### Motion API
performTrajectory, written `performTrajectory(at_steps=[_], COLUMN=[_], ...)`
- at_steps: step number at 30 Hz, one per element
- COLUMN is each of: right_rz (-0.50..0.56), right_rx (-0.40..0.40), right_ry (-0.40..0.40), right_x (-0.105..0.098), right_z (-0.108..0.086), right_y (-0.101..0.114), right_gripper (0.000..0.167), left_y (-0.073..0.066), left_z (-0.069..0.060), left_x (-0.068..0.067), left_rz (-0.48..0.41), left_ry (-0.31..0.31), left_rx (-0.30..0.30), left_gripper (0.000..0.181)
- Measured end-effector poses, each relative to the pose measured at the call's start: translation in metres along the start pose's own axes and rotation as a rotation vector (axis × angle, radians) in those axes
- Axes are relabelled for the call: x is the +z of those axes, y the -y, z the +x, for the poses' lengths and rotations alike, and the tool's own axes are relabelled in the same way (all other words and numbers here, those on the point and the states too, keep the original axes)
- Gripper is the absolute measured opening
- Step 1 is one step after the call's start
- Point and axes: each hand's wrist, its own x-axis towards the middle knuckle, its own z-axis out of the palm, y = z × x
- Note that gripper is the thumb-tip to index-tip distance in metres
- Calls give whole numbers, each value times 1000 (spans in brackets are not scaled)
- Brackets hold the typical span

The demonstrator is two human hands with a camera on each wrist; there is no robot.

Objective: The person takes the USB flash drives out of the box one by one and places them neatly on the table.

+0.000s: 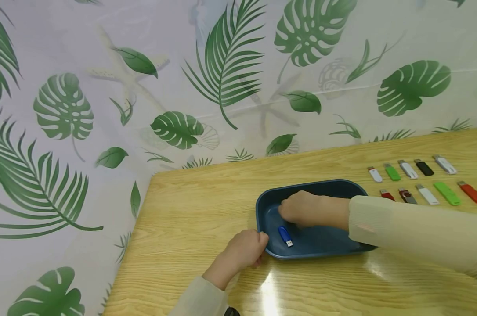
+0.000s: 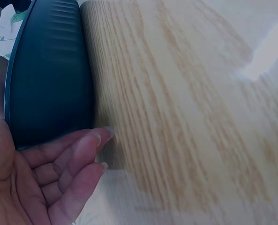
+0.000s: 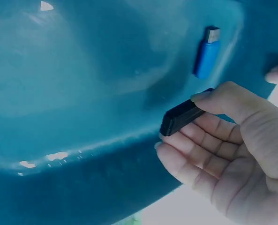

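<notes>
A dark blue plastic tray stands on the wooden table. Inside it, my right hand pinches a black USB flash drive between thumb and fingers, just above the tray floor; in the head view the hand hides this drive. A blue USB flash drive with a bare metal plug lies on the tray floor at the left end. My left hand holds the tray's near left corner, its thumb over the rim and its bent fingers against the outside wall.
To the right of the tray, several USB flash drives lie in two rows, among them a green one, a red one and a black one. My right forearm crosses over the tray. A leaf-patterned sheet borders the table behind and left.
</notes>
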Motion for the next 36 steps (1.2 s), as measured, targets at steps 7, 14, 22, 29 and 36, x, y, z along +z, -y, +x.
performTrajectory(at_steps=[7, 14, 22, 29, 36], right_rz=[86, 196, 277, 335, 371], right_rx=[30, 67, 101, 105, 134], right_ry=[-17, -2, 29, 55, 9], right_x=[-8, -15, -24, -22, -11], right_z=[-22, -38, -59, -74, -89], right_y=[0, -7, -22, -37, -49], right_gripper=[15, 17, 16, 12, 13], left_y=[1, 3, 2, 3, 7], left_z=[0, 0, 0, -2, 1], left_x=[4, 5, 5, 1, -1], left_rz=[-8, -18, -16, -22, -2], left_ry=[8, 14, -12, -13, -16], left_rx=[-8, -5, -13, -7, -13], left_gripper=[45, 45, 45, 44, 45])
